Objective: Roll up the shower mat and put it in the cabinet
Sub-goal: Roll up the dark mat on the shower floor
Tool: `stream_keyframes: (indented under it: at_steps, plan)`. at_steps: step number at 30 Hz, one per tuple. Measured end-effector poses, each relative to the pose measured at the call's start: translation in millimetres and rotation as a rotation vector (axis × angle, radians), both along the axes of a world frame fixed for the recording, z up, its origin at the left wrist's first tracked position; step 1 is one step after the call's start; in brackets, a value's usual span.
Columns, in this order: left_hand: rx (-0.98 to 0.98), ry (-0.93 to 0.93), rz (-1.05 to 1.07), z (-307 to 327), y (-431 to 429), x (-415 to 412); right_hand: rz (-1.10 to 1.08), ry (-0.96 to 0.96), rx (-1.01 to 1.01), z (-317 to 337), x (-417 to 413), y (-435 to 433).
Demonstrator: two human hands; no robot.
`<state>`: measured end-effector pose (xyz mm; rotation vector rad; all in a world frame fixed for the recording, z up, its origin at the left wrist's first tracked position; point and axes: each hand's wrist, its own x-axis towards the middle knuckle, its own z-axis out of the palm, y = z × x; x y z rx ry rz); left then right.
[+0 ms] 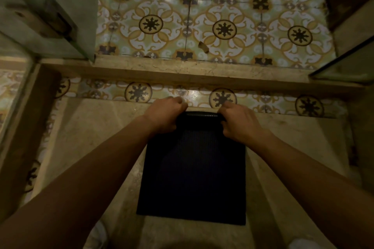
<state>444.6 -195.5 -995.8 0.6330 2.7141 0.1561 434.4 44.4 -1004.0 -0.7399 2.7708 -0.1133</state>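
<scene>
A dark, ribbed shower mat [194, 174] lies flat on the beige stone shower floor, straight below me. Its far edge is curled over into a thin roll [202, 115]. My left hand [165, 115] grips the left end of that rolled edge. My right hand [240, 122] grips the right end. Both arms reach forward over the mat's sides. No cabinet shows in the view.
A raised stone curb [182, 73] crosses the view beyond the mat. Patterned yellow and white tiles [222, 16] cover the floor past it. A glass door with a metal hinge [50, 20] stands at the left, and another glass panel edge [344, 66] at the right.
</scene>
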Motion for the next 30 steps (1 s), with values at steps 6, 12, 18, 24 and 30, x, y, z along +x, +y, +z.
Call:
stream_keyframes:
  at_steps: [6,12,18,24,30]
  plan:
    - [0.049,0.042,0.021,-1,0,-10,0.015,0.036,-0.016,-4,-9,-2]
    - [0.093,-0.093,-0.019,-1,-9,-17,0.107,-0.039,0.048,1,-4,4]
    - [0.041,-0.200,0.013,0,-9,-28,0.090,-0.137,0.037,10,-21,2]
    - [0.000,-0.205,0.024,1,0,-30,0.118,-0.186,0.107,16,-36,-5]
    - [0.036,-0.265,0.034,7,-5,-30,0.107,-0.284,0.096,22,-47,-5]
